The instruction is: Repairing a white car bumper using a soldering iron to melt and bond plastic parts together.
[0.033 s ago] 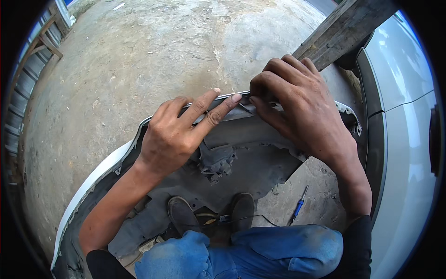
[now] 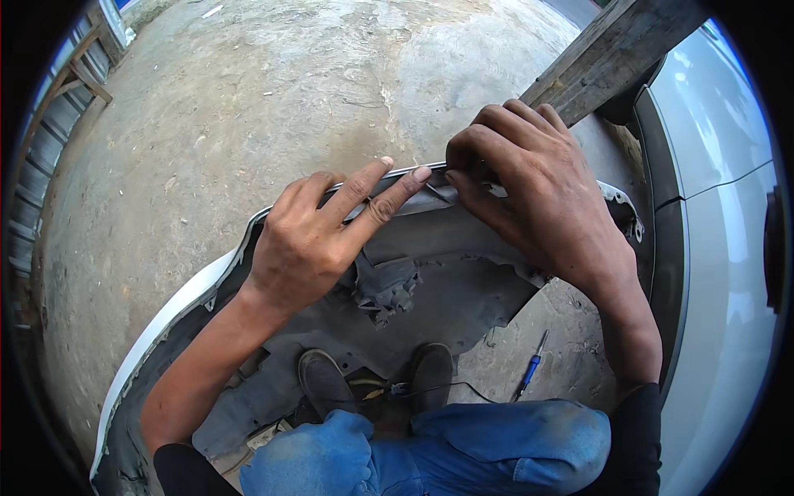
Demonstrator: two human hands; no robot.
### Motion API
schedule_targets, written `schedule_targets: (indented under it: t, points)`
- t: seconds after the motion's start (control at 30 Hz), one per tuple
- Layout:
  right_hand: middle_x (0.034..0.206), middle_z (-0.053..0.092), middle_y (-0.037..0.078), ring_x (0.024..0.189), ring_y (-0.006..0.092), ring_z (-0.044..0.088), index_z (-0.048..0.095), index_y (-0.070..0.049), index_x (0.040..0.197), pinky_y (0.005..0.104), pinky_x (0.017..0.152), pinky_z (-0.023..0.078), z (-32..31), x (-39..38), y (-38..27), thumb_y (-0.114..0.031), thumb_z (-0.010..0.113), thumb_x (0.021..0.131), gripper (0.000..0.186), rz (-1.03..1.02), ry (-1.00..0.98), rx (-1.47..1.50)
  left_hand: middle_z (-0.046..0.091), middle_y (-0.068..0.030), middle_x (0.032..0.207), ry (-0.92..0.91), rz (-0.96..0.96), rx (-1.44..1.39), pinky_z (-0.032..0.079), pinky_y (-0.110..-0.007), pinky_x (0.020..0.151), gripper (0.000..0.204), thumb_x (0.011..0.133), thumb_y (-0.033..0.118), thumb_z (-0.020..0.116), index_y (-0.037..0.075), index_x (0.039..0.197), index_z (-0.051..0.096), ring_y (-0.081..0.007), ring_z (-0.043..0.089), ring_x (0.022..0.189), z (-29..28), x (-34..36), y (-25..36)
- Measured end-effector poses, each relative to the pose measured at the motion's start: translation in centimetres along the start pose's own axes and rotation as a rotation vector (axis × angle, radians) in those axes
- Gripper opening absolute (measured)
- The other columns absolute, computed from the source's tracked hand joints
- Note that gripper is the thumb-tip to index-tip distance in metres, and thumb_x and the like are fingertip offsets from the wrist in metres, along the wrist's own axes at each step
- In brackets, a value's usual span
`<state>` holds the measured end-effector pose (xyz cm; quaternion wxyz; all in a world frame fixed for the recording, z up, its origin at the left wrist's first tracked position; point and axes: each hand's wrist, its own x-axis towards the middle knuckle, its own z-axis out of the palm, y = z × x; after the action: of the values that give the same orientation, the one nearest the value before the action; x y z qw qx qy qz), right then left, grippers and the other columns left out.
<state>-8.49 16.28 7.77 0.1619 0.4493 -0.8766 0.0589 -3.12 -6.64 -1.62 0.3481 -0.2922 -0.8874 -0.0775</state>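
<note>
- Two bare hands work at one rim: we see the left hand [image 2: 302,244] and the right hand [image 2: 538,190] near each other but apart, at the upper edge of a long, curved panel with a white outer face [image 2: 165,318] and a dark grey inner side.
- The left hand has two fingers stretched out over the rim and the others bent; its thumb is hidden, so we cannot tell whether it grips.
- The right hand is curled, thumb and fingertips close to the rim; we cannot tell whether anything is pinched between them.
- The panel bows around the person's legs, and within its hollow we find two dark, round-toed shoes [image 2: 325,379], a ragged dark grey lump [image 2: 387,288], a thin black cable [image 2: 463,388] and, between the shoes, a short yellowish strand [image 2: 368,383].
- The panel's white face shows as a narrow, smooth band at left; its inner side looks dusty and rough-edged, and its right end carries a pale flange [image 2: 628,211] with holes.
- Right of the shoes, on a grey, stained concrete floor [image 2: 207,165], we see a slim tool with a blue handle and a thin metal tip [image 2: 530,369], near the knee of the faded blue jeans [image 2: 529,446].
- Farther right we see a pale, glossy car body [image 2: 724,240] and a slanting, weathered wooden beam [image 2: 612,58].
</note>
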Motion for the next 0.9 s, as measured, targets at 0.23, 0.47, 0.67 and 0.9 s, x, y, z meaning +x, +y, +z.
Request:
schedule_targets:
  t: [0.23,0.47,0.67,0.9]
  points:
    - [0.093,0.066,0.006,0.088,0.0199,0.065,0.069,-0.007,0.106,0.0342,0.085,0.048,-1.9,-0.4,0.2,-0.006,0.068,0.09,0.016,0.124,0.09,0.1,0.067,-0.003,0.121,0.008,-0.003,0.006,0.056,-0.034,0.069,0.062,0.078,0.0,0.069,0.023,0.135,0.065,-0.0201,0.065,0.079,-0.1,-0.2,0.1]
    - [0.084,0.062,0.003,0.069,0.007,0.054,0.065,0.0,0.1,0.0224,0.061,0.041,-4.0,-4.6,-0.6,-0.014,0.056,0.098,0.017,0.574,0.451,0.769,0.067,-0.0023,0.122,0.019,-0.022,-0.02,0.056,-0.034,0.069,0.065,0.075,-0.003,0.069,0.024,0.135,0.065,-0.0201,0.065,0.08,-0.1,0.0,0.4]
    - [0.071,0.04,-0.003,0.058,0.0061,0.039,0.052,-0.004,0.091,0.0221,0.052,0.032,0.8,-8.1,-2.7,-0.01,0.04,0.097,0.015,1.039,-0.005,1.622,0.067,-0.0041,0.122,-0.001,-0.028,-0.027,0.056,-0.036,0.071,0.065,0.074,-0.005,0.068,0.022,0.134,0.066,-0.0212,0.066,0.083,0.0,-0.2,0.2]
    - [0.069,0.035,-0.005,0.057,0.0061,0.03,0.053,-0.003,0.091,0.024,0.051,0.028,2.7,-7.3,-2.8,-0.012,0.039,0.097,0.018,0.965,0.004,1.69,0.066,-0.0063,0.123,-0.019,-0.045,-0.056,0.056,-0.037,0.073,0.066,0.074,-0.006,0.068,0.021,0.134,0.066,-0.0229,0.066,0.084,-0.2,0.1,0.5]
